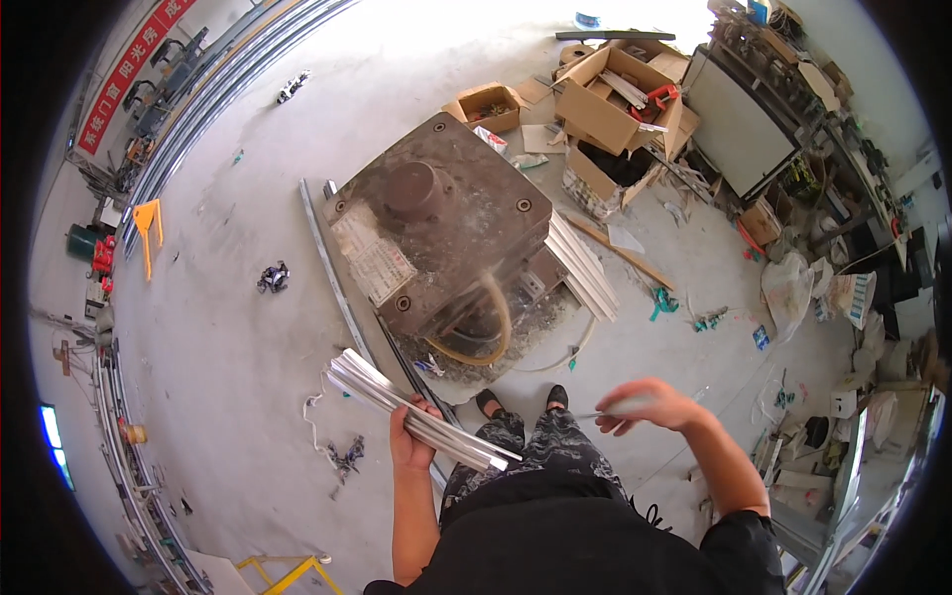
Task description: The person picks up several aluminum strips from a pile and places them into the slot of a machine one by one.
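Silvery strips point(456, 439), bundled in the left hand's point(413, 443) closed grip, lie at seven o'clock from view centre; the right hand point(650, 405), at four, is blurred, its grip indeterminable. Slackened one-handed hold could let strips slip lengthwise. Long axis: ten to four o'clock, four-o'clock ends before the trousers point(572, 451).

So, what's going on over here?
A person is standing before a big brown machine. Their left hand grips a bundle of silvery strips. Their right hand, blurred, is held out apart from the bundle; whether it holds something thin is hard to tell. More pale strips are beside the machine, with open cardboard boxes beyond.
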Tool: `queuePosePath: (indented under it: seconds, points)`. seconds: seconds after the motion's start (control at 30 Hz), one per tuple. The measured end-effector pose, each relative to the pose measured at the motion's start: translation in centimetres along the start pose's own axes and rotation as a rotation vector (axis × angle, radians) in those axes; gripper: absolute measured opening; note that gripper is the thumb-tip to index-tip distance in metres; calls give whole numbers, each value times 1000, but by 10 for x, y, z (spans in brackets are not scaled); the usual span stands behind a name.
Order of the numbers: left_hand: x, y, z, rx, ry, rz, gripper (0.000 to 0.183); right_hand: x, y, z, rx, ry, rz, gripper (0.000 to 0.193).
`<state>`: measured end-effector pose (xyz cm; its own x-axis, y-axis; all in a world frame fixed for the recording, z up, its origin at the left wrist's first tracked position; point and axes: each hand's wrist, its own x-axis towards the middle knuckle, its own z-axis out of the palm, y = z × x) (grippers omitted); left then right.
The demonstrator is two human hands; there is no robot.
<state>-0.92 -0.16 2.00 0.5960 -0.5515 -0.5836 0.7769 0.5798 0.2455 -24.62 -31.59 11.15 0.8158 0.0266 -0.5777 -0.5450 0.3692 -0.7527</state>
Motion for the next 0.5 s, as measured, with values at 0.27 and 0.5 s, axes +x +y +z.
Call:
queuePosePath:
  seconds: [0.27,0.5]
  points:
    - [8,-9,13,114,-1,-49,25,-21,7,-4,795,-476,91,56]
    - [-3,-20,26,67,-18,-62,25,-4,21,10,297,-85,-68,39]
